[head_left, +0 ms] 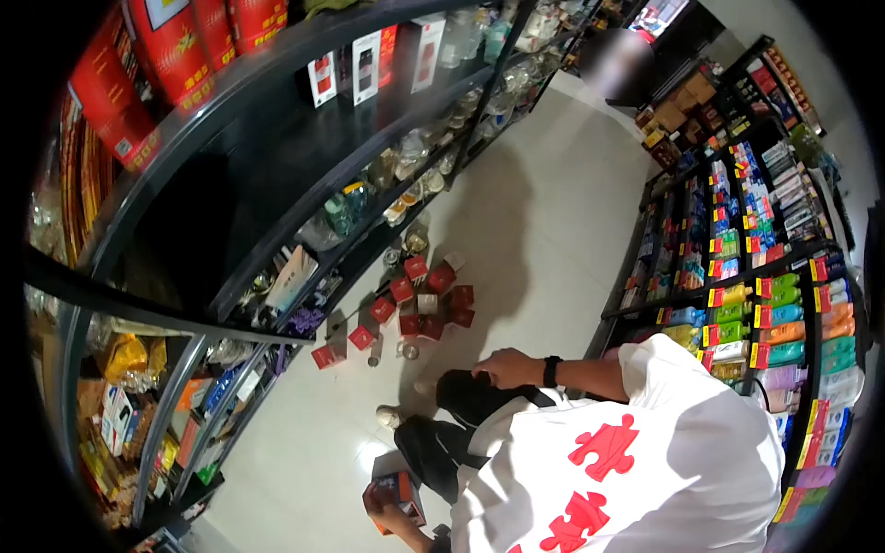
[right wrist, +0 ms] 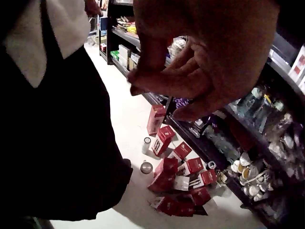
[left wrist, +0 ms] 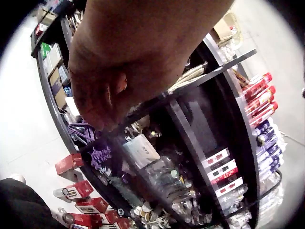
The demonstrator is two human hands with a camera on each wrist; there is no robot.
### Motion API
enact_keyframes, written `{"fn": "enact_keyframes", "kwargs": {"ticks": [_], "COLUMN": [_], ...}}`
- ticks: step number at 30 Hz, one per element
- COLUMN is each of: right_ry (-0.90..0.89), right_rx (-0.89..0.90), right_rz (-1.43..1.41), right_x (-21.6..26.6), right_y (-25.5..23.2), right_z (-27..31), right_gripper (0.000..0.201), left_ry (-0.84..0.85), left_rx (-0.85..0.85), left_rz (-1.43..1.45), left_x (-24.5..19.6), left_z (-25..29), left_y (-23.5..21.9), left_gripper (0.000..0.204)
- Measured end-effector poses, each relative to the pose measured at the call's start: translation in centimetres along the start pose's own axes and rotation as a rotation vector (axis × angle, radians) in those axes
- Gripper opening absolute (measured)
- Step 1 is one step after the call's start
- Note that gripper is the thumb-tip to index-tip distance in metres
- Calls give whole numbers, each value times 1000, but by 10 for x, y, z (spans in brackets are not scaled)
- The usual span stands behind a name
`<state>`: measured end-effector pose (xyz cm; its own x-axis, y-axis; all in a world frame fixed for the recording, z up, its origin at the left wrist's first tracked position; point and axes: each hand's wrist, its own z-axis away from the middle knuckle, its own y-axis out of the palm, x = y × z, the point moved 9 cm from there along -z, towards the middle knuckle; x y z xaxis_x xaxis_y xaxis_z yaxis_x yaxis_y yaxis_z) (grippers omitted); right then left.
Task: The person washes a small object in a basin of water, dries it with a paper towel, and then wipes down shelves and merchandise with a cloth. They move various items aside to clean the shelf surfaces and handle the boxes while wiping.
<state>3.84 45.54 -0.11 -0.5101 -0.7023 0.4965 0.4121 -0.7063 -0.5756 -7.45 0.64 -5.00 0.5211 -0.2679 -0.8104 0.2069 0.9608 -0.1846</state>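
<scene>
In the head view my right hand [head_left: 507, 367] is over the dark-trousered knee [head_left: 461, 394], a black band on its wrist. Its fingers [right wrist: 190, 78] are loosely bent in the right wrist view, with nothing between them. My left hand [head_left: 383, 505] overlaps an orange and black box [head_left: 406, 493] low in the head view. In the left wrist view its fingers [left wrist: 97, 112] hang bent, and no held thing shows. Several small red boxes [head_left: 402, 291] lie scattered on the floor by the shelf, with a white box [head_left: 427, 304] among them. A clear cylinder [right wrist: 146, 145] stands beside them.
Dark shelving [head_left: 240, 230] with glassware and packets runs along the left. Another rack [head_left: 719, 249] of bottles and tubes is on the right. A pale tiled floor [head_left: 562, 184] lies between. A person [head_left: 616, 64] is at the far end, near stacked cartons [head_left: 678, 106].
</scene>
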Motion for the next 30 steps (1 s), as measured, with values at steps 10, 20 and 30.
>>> {"fn": "enact_keyframes", "kwargs": {"ticks": [10,20,30], "right_ry": [-397,-441,-527], "right_rx": [-63,174,382], "right_rz": [-32,237,37], "right_x": [47,172,370], "right_y": [-11,45,157], "right_z": [-46,-62,-95], "right_gripper": [56,32,15], "left_ry": [96,-99,-135], "left_rx": [-401,-663,-647], "left_rz": [215,416,961], "left_x": [-7,34,86], "left_z": [81,184,181], "left_y": [-27,-116,-211], "left_gripper": [17,15,20]}}
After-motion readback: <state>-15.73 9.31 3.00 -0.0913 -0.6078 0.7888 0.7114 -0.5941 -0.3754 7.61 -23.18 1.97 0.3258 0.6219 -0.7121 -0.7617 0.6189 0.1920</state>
